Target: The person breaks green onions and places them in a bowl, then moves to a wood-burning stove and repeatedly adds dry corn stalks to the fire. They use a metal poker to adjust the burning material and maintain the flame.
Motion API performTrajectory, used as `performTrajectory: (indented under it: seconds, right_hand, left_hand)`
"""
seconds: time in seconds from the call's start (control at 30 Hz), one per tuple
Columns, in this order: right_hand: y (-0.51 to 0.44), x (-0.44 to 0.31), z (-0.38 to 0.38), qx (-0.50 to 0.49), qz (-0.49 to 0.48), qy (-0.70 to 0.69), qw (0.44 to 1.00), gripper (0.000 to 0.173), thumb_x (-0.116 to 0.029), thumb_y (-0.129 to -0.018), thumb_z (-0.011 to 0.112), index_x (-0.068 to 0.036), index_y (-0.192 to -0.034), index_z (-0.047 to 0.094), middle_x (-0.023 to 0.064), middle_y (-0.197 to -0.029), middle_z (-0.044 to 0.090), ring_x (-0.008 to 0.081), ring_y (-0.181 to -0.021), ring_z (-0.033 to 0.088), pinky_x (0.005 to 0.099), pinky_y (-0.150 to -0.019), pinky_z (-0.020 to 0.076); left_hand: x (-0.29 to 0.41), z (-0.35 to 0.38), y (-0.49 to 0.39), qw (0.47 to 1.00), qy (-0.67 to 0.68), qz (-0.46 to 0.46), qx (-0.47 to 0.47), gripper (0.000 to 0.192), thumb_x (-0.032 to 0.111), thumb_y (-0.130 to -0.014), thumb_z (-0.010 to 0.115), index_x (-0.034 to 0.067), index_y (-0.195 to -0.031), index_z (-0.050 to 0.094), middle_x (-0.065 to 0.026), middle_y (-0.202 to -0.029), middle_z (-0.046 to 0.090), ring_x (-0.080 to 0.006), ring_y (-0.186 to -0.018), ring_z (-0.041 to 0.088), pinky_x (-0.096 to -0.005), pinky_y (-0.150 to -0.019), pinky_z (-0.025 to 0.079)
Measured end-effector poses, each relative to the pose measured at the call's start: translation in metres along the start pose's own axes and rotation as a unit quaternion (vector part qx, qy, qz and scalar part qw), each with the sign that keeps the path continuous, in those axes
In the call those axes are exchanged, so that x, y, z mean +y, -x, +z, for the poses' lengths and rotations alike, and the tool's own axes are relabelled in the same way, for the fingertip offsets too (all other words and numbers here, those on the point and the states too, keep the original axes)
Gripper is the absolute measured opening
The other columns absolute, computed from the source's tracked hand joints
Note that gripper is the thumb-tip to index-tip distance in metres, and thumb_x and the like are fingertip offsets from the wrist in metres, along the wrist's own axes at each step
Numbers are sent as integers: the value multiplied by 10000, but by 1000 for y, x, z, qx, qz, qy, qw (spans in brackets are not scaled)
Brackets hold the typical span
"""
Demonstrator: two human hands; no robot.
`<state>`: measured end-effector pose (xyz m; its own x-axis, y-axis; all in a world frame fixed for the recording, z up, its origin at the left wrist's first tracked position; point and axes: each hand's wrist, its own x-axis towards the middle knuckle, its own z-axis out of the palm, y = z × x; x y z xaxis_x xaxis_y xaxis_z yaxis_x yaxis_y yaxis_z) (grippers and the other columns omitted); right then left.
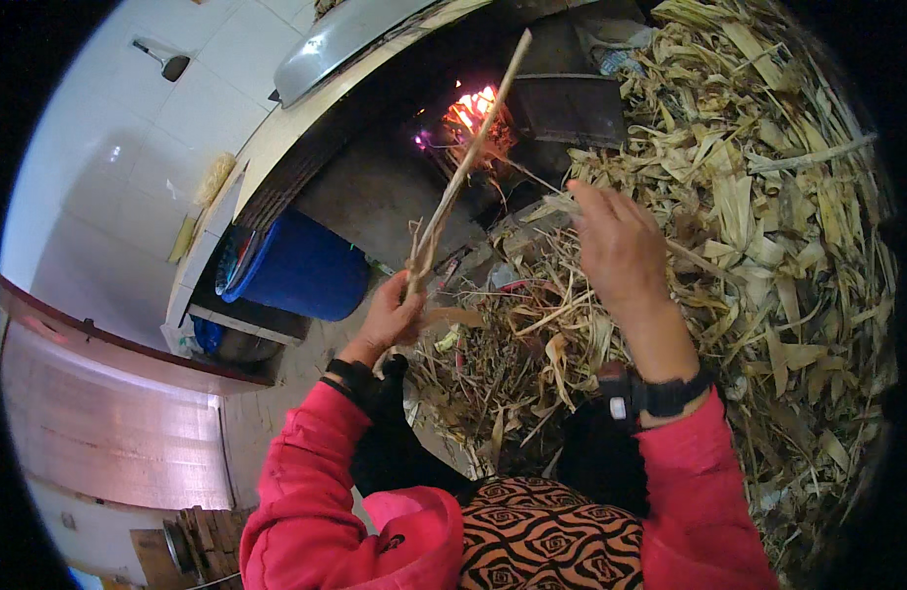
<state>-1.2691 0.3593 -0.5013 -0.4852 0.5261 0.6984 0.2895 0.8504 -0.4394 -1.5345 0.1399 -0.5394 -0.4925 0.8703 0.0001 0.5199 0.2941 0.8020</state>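
Observation:
My left hand is closed around the lower end of a long dry stalk, with shreds of dry leaf hanging by the grip. The stalk slants up and passes in front of the fire in the stove's dark opening. My right hand is over the heap of dry corn husks, fingers together and pointing toward the fire. A thin stick runs from the fire to its fingertips. The thumb side is hidden, so whether the fingers grip it is unclear.
A blue bucket stands under the counter on the left. Above the fire, a metal lid rests on the stove's top. A dark metal panel stands right of the flames. Twigs and husk litter cover the floor between my legs.

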Motion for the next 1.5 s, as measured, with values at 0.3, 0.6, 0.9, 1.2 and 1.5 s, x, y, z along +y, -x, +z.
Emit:
performTrajectory:
  seconds: [0.3, 0.6, 0.9, 1.2, 1.5]
  right_hand:
    - [-41, -55, -71, 163, 66, -471, 865, 182, -203, -941, 554, -48, -1033, 581, 33, -793, 583, 114, -565, 496, 258, -491, 401]
    - [-4, 22, 79, 115, 482, -712, 498, 155, -93, -936, 534, 11, -1050, 548, 45, -836, 526, 108, -703, 467, 261, -577, 400]
    - [-3, 52, 81, 139, 144, -119, 973, 503, -71, -785, 624, -62, -1266, 476, 196, -1338, 347, 379, -1249, 339, 491, -1007, 313]
    - [14, 39, 88, -217, -67, -12, 974, 101, -202, -836, 592, -125, -845, 657, 78, -925, 627, 243, -1008, 566, 470, -1003, 342]
    - [11, 19, 104, -186, 100, -99, 973, 254, -294, -881, 561, -45, -871, 608, 182, -801, 629, 333, -820, 641, 464, -672, 486]
  left_hand:
    - [53, 29, -4, 976, 149, -45, -155, 225, 236, -942, 556, 48, -1061, 527, -2, -890, 587, -91, -835, 562, -262, -740, 486]
    - [75, 70, 18, 932, 174, -144, -283, 381, 260, -938, 568, 36, -1234, 482, -23, -1093, 598, -96, -976, 538, -262, -840, 450]
    - [26, 45, 11, 966, -29, -83, -242, 392, 146, -909, 582, 43, -1253, 426, -9, -967, 554, -114, -876, 515, -276, -764, 451]
    - [15, -1, 9, 960, -244, -13, -136, 377, 130, -779, 636, 23, -1117, 508, -123, -904, 583, -215, -843, 552, -336, -753, 454]
    - [24, 28, 18, 981, -161, -27, -106, 371, 181, -877, 569, 31, -1206, 485, -110, -899, 583, -201, -808, 555, -337, -709, 451]
